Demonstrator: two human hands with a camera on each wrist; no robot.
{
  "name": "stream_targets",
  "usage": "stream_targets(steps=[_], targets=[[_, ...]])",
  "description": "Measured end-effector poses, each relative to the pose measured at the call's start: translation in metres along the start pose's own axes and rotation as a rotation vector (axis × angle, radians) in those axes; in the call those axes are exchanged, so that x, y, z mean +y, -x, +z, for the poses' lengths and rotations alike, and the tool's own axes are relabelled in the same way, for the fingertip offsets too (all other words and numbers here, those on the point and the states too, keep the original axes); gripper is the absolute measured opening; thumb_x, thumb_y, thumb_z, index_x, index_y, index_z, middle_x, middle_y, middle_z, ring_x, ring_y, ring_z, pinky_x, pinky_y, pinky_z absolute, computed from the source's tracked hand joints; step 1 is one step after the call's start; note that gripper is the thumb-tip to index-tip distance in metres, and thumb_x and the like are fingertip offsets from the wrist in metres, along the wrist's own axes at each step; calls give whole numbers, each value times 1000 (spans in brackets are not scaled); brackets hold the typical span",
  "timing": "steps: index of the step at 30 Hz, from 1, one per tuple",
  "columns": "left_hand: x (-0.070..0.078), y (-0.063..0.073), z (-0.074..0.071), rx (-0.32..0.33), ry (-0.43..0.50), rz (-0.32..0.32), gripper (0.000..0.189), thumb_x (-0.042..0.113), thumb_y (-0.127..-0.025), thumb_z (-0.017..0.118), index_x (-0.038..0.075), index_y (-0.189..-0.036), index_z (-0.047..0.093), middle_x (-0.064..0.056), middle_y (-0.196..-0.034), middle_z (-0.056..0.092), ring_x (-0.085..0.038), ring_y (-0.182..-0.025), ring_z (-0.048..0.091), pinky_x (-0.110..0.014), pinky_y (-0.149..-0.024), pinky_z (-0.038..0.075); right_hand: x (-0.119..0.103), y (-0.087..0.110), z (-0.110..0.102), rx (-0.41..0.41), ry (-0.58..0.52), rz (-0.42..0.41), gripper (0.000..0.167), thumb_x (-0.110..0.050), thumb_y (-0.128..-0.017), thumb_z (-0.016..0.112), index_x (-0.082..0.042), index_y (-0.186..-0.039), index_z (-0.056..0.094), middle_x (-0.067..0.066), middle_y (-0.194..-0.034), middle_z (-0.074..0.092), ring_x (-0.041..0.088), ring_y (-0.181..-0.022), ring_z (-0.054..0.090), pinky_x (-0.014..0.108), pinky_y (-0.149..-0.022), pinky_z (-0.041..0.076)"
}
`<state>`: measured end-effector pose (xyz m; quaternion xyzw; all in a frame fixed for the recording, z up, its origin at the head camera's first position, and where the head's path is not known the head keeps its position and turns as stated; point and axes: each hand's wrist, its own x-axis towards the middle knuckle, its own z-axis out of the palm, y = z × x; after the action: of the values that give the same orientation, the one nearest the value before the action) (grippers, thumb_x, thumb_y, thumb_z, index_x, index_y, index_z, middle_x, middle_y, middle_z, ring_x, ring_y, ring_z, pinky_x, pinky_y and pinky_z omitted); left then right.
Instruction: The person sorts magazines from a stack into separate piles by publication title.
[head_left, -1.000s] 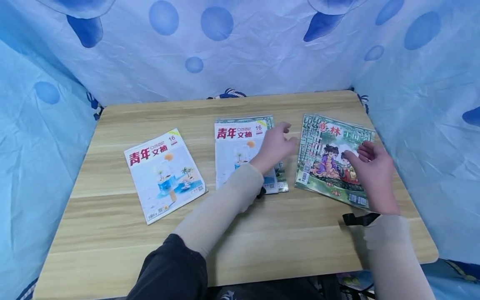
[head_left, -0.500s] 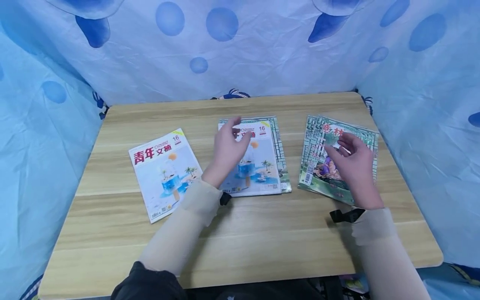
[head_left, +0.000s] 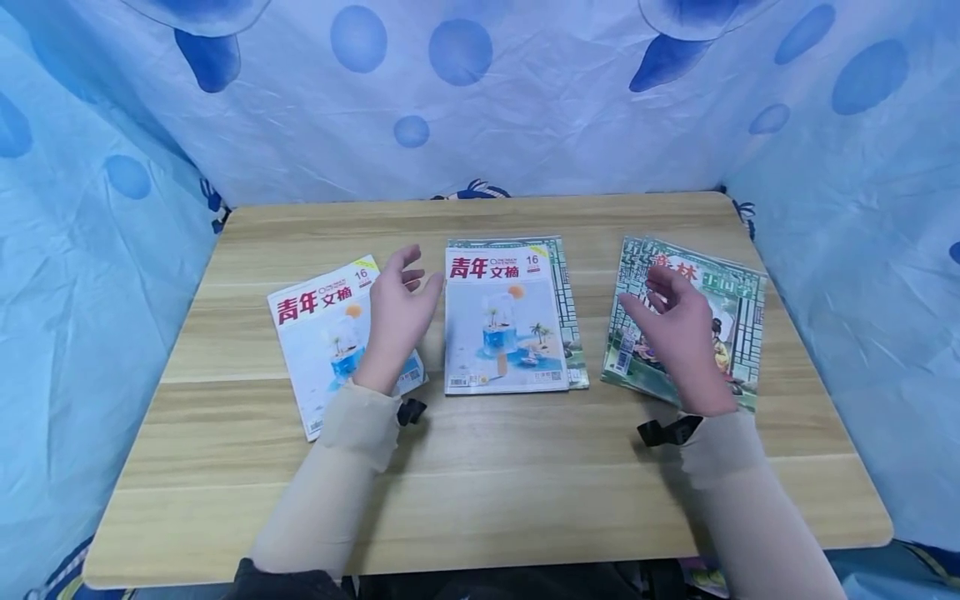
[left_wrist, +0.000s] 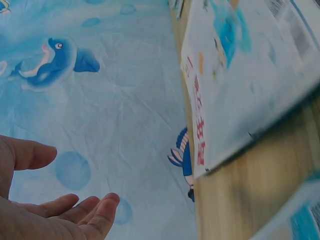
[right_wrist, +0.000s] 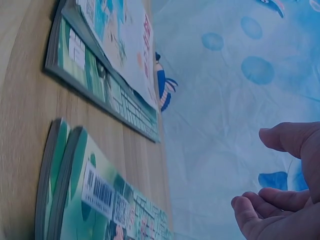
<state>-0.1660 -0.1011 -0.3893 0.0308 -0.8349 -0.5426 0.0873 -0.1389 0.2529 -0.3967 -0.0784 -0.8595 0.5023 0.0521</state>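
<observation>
Three groups of magazines lie on the table. A white magazine (head_left: 311,333) is turned at a slant on the left, partly hidden by my left hand (head_left: 399,312), which hovers over its right side with loosely bent fingers. In the middle, another white magazine (head_left: 502,333) lies on a green magazine (head_left: 573,333) that shows along its top and right edges. Over the fanned green magazines (head_left: 630,333) on the right hangs my right hand (head_left: 678,333), its thumb and fingers apart. Both wrist views show the hands holding nothing.
The wooden table (head_left: 517,483) has its far edge against a blue patterned curtain (head_left: 525,108), which also closes in both sides. Black straps (head_left: 671,431) sit at the wrists.
My left hand has moved left, from the right side of the middle stack across to the left magazine. My right hand has drifted slightly left over the green magazines. The magazines keep their places.
</observation>
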Motion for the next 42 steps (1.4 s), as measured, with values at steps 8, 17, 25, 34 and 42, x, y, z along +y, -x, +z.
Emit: stream_targets(steps=[8,17,25,34,42], targets=[[-9,4,-8,-24,8,-58,55,20,-98,69,4,-147,49,-9,-148,52,-26,-121,58,-37,-101,48,-5,-5,12,-25,13,-13,69,-34,-93,76,-8,-150,47,11,-145,52,22,-131,50,32,-106,45],[-17,1,-3,-85,-29,-122,59,20,-99,66,3,-151,44,-12,-152,47,-28,-121,57,-39,-96,52,-4,-8,26,-60,-38,-49,66,-26,-93,77,-3,-148,48,13,-140,55,24,-128,52,30,-104,46],[-33,-5,5,-193,-156,-202,58,18,-99,64,-2,-150,42,-19,-146,50,-32,-120,58,-43,-95,53,1,-14,43,-163,-48,-16,64,-22,-93,76,1,-146,49,18,-139,55,27,-126,53,35,-104,47],[-46,-10,20,-322,-263,-328,58,24,-100,64,-4,-147,45,-22,-136,54,-35,-121,54,-46,-97,51,5,-24,69,-254,-28,64,65,-16,-93,76,7,-146,46,22,-134,56,33,-124,55,39,-102,49],[-48,-13,25,-370,-322,-355,34,22,-101,62,-3,-125,58,-14,-95,58,-26,-78,58,-35,-62,49,6,-28,84,-305,23,100,63,-20,-93,75,4,-145,49,17,-128,59,30,-119,57,40,-100,50]])
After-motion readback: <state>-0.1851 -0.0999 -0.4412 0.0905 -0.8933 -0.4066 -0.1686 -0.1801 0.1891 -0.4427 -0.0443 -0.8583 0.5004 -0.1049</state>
